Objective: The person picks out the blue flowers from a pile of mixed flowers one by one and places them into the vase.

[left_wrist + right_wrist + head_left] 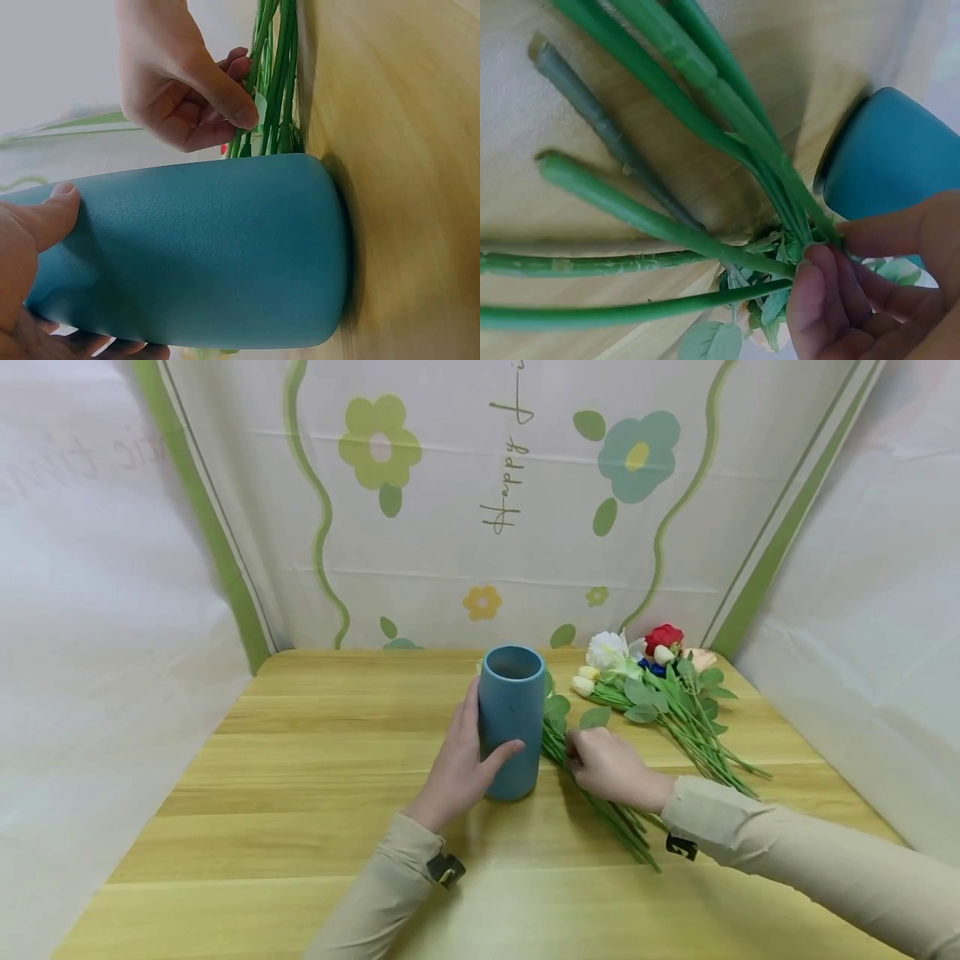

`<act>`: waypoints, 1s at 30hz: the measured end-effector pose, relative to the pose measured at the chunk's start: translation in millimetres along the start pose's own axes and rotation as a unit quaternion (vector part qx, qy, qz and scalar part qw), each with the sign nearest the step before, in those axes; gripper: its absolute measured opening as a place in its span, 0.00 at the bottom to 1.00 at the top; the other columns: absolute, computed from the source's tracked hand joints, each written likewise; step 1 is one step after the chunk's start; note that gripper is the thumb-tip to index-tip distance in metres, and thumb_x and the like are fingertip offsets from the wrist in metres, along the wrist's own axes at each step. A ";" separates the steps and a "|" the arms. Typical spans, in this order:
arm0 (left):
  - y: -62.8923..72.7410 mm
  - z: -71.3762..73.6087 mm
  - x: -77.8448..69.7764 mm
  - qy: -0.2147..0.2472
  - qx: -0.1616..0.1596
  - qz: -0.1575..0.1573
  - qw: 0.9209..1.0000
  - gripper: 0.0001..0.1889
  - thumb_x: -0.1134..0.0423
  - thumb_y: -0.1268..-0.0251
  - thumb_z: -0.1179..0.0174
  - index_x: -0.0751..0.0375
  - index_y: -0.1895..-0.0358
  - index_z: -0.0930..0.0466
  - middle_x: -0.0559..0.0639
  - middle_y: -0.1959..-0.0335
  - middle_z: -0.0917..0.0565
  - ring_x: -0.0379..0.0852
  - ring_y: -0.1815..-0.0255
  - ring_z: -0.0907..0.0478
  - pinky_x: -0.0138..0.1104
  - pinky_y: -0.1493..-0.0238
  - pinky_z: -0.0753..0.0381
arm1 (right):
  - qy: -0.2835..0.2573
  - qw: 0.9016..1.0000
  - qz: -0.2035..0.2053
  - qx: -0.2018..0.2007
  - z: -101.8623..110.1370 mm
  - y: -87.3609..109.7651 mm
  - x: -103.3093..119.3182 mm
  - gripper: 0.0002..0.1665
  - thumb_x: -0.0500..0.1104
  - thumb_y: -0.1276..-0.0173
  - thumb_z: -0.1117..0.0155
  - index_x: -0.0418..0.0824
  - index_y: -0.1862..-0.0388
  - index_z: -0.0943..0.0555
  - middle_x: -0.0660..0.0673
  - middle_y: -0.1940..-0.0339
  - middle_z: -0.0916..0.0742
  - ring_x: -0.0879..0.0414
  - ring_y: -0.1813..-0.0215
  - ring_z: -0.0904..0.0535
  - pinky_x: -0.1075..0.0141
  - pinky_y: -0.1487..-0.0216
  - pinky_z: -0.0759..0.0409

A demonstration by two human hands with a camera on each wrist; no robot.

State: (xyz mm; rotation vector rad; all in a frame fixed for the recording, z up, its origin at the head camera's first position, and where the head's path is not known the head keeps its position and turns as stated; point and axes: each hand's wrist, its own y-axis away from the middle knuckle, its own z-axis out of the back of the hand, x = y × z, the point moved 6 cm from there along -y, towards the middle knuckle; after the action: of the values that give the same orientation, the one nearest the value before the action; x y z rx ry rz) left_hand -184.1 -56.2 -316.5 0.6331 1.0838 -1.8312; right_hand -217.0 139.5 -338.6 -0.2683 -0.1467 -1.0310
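Note:
A tall teal vase (513, 718) stands upright on the wooden table, its round mouth facing up. My left hand (459, 770) holds it from the left, thumb across the front and fingers round the far side. Just right of the vase, my right hand (613, 767) pinches a green flower stem (739, 112) between thumb and fingers. Other green stems (626, 839) lie under and beside that hand, cut ends toward the near right. The heads of this bunch are mostly hidden behind the vase; only some leaves (555, 706) show.
Farther right lies a second bunch of artificial flowers: a white bloom (611, 652), a red bloom (664, 639), pale tulips (584, 682) and leafy stems (708, 735). A patterned curtain (450, 527) hangs at the table's back edge, with white sheets on both sides.

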 end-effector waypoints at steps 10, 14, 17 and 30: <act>0.3 -2.7 0.8 -0.004 0.008 -0.003 1.000 0.52 0.51 0.34 0.35 0.51 0.20 0.67 0.56 0.23 0.48 0.52 0.27 0.45 0.53 0.34 0.38 | -0.071 0.997 -0.012 -0.007 6.6 6.4 -3.0 0.07 0.39 0.39 0.28 0.42 0.71 0.19 0.54 0.80 0.22 0.61 0.78 0.27 0.64 0.76 0.26; 0.0 -2.3 1.5 -0.003 0.003 -0.005 1.000 0.53 0.51 0.34 0.35 0.47 0.20 0.69 0.55 0.23 0.50 0.52 0.26 0.46 0.54 0.33 0.39 | -0.105 0.994 -0.019 -0.024 13.8 10.1 0.0 0.06 0.40 0.36 0.30 0.42 0.71 0.19 0.53 0.80 0.22 0.61 0.79 0.28 0.64 0.77 0.27; 0.1 -1.9 2.5 -0.005 0.000 -0.005 1.000 0.53 0.50 0.34 0.36 0.46 0.20 0.70 0.54 0.22 0.50 0.52 0.26 0.47 0.54 0.33 0.40 | -0.132 0.990 -0.022 -0.040 20.2 13.8 2.6 0.06 0.40 0.34 0.32 0.43 0.71 0.19 0.52 0.81 0.22 0.60 0.80 0.29 0.64 0.78 0.28; -1.0 -2.1 3.4 -0.003 0.003 0.003 1.000 0.53 0.48 0.34 0.36 0.44 0.20 0.70 0.54 0.22 0.50 0.52 0.26 0.47 0.55 0.33 0.40 | -0.102 0.990 -0.036 -0.092 41.2 34.8 -16.9 0.05 0.39 0.32 0.33 0.44 0.70 0.18 0.55 0.80 0.22 0.60 0.80 0.29 0.64 0.77 0.29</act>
State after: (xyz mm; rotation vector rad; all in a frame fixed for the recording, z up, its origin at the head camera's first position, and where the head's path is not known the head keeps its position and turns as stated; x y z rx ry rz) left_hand -186.6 -55.6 -319.7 0.6339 1.0718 -1.8311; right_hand -195.4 182.2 -308.6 -0.5399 -0.2485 -1.0896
